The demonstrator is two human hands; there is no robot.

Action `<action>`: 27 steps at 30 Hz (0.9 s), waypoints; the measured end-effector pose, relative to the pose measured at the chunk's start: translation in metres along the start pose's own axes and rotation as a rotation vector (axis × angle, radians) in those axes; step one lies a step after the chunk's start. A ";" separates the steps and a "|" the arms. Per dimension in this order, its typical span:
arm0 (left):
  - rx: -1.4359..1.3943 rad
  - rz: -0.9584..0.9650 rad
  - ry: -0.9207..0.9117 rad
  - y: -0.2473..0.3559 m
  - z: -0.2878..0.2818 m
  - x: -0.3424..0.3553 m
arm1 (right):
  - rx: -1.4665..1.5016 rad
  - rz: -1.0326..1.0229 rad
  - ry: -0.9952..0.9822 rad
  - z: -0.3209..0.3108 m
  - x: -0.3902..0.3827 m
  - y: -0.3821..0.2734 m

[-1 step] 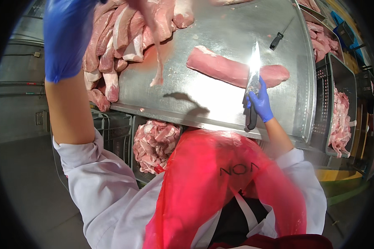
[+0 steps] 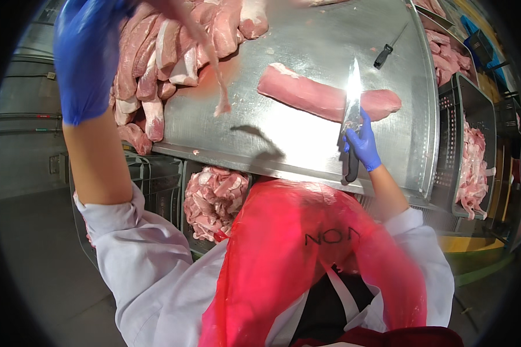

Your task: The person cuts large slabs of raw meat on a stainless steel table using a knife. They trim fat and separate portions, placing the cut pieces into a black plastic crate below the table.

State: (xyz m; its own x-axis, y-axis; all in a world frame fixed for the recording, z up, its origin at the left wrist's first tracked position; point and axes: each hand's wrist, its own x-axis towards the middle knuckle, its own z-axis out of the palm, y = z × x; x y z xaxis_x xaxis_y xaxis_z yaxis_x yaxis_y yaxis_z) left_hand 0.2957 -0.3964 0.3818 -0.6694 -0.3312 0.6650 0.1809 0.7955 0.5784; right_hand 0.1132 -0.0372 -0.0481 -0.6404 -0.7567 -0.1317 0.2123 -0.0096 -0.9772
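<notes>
Head view shows the right hand (image 2: 362,143), in a blue glove, with its fingers (image 2: 348,139) clamped on the knife (image 2: 353,101) where the black handle meets the blade. Blade points upward, away from these fingers, and it crosses over the long pink piece of meat (image 2: 304,92); I cannot tell whether it presses on it. This piece lies on the metal surface (image 2: 197,124), just above the right fingers, and its longer part stretches to the left of them.

Left hand (image 2: 90,66), also gloved in blue, is raised high, and its fingers are blurred and partly cut by the upper edge, so I cannot tell whether they are together or apart. Near them, to the right, one thin strip of meat (image 2: 223,107) hangs down above the surface. Below and to the right of the left fingers is the pile of meat pieces (image 2: 156,55).

Higher than the right fingers, and somewhat to the right, lies a thin rod with black handle (image 2: 382,56). Well to the right of these fingers stands a grey crate (image 2: 449,144) with meat trimmings (image 2: 473,165). Lower left of them, beyond the near edge of the surface, more trimmings (image 2: 214,202) fill a dark crate (image 2: 183,191)
</notes>
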 end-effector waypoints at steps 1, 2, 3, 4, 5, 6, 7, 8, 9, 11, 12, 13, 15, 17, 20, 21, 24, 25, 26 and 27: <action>0.149 0.165 -0.012 -0.024 0.006 -0.012 | -0.027 -0.020 0.032 -0.016 -0.010 -0.003; 0.270 0.188 0.006 -0.028 0.000 -0.032 | -0.035 -0.042 0.016 -0.022 -0.016 -0.008; 0.398 0.207 0.031 -0.030 -0.009 -0.054 | -0.041 -0.064 -0.010 -0.026 -0.021 -0.013; 0.326 0.043 0.087 -0.033 -0.019 -0.087 | -0.027 -0.001 -0.029 -0.030 -0.027 -0.021; 0.250 -0.117 0.155 -0.034 -0.031 -0.120 | -0.014 0.062 -0.055 -0.033 -0.032 -0.030; 0.048 -0.323 0.235 -0.042 -0.036 -0.163 | -0.005 0.127 -0.082 -0.037 -0.035 -0.035; 0.065 -0.397 0.277 -0.052 -0.034 -0.212 | -0.135 0.139 -0.118 -0.042 -0.034 -0.030; 0.072 -0.469 0.315 -0.066 -0.030 -0.261 | -0.269 0.150 -0.151 -0.046 -0.032 -0.022; 0.079 -0.583 0.343 -0.085 -0.025 -0.330 | -0.400 0.160 -0.193 -0.048 -0.030 -0.017; 0.094 -0.816 0.406 -0.114 -0.016 -0.469 | -0.640 0.028 -0.362 -0.019 -0.027 -0.024; 0.152 -0.860 0.413 -0.115 0.002 -0.520 | -0.816 -0.231 -0.465 -0.005 -0.023 -0.020; 0.133 -0.948 0.422 -0.107 0.026 -0.540 | -0.875 -0.121 -0.556 0.012 -0.019 -0.018; 0.138 -1.038 0.483 -0.086 0.059 -0.560 | -0.954 -0.043 -0.696 0.049 -0.012 -0.007; 0.222 -1.060 0.514 -0.069 0.075 -0.556 | -1.037 -0.037 -0.768 0.085 -0.006 0.006; 0.123 -1.007 0.634 -0.053 0.078 -0.542 | -1.137 -0.086 -0.726 0.107 -0.006 0.033; 0.154 -1.093 0.642 -0.043 0.074 -0.532 | -1.137 -0.110 -0.707 0.103 -0.006 0.043; 0.107 -1.045 0.759 -0.040 0.069 -0.535 | -1.252 -0.023 -0.637 0.090 -0.011 0.029; 0.102 -1.064 0.727 -0.041 0.067 -0.539 | -1.300 0.027 -0.618 0.090 -0.012 0.016; 0.076 -1.061 0.679 -0.041 0.069 -0.544 | -1.347 0.078 -0.596 0.092 -0.011 0.009; 0.047 -1.056 0.621 -0.040 0.072 -0.546 | -1.377 0.049 -0.595 0.096 -0.006 0.011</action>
State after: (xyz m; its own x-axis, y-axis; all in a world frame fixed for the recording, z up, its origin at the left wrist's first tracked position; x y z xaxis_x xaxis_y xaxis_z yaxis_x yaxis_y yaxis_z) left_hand 0.6022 -0.2107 -0.0379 -0.0116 -0.9999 0.0002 -0.2772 0.0034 0.9608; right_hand 0.1901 -0.0958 -0.0422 -0.1962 -0.8891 -0.4135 -0.8341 0.3730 -0.4064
